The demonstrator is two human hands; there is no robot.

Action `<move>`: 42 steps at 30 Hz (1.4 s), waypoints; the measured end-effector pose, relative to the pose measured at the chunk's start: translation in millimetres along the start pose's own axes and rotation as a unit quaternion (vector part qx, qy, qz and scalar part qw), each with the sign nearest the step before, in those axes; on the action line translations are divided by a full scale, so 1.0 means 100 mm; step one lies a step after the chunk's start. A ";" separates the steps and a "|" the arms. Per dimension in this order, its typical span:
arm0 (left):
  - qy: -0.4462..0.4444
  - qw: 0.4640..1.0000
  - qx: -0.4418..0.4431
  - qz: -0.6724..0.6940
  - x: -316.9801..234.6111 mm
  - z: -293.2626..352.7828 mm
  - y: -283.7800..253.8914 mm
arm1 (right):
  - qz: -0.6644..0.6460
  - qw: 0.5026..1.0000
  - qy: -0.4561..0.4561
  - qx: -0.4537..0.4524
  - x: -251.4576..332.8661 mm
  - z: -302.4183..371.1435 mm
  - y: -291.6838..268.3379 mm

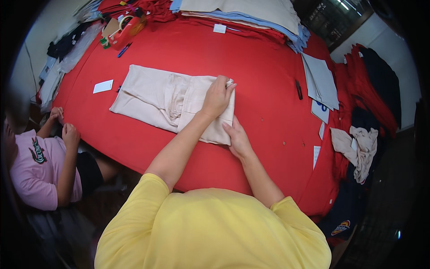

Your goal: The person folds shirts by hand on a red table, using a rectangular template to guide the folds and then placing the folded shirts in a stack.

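A beige garment (152, 94), folded into a long flat bundle, lies across the red-covered table (268, 94). Bunched creases run over its middle; its exact kind is unclear from the folds. My left hand (217, 97) reaches over its right part, fingers curled around the far right corner. At the near right corner, my right hand (238, 138) grips the edge, with the thumb on top and the other fingers partly hidden beside and beneath the cloth.
Stacked beige and blue cloth (251, 13) fills the far edge. A red tape dispenser (127, 31), blue pen (124, 50) and white card (103, 86) lie left. Grey sheets (320, 80), dark snips (299, 89) and crumpled beige cloth (358, 148) lie right. Another person (45, 166) sits left.
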State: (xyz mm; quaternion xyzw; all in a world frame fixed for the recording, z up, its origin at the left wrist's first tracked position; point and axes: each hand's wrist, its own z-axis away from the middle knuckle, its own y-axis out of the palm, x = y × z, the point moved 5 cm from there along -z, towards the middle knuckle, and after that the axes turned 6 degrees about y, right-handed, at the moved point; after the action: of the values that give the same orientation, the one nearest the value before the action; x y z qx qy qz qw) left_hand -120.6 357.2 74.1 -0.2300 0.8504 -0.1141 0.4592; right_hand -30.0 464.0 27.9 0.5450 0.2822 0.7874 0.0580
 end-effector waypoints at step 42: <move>-0.370 0.900 -0.022 -0.228 2.23 0.56 -3.06 | 0.324 0.943 -0.047 0.053 -0.36 -1.42 0.83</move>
State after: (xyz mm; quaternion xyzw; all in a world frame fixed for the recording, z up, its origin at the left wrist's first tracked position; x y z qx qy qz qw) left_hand -92.0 -18.5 4.6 -0.4530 0.5458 -0.1034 0.6972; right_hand -124.3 326.0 5.5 0.6455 0.1285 0.7211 -0.2165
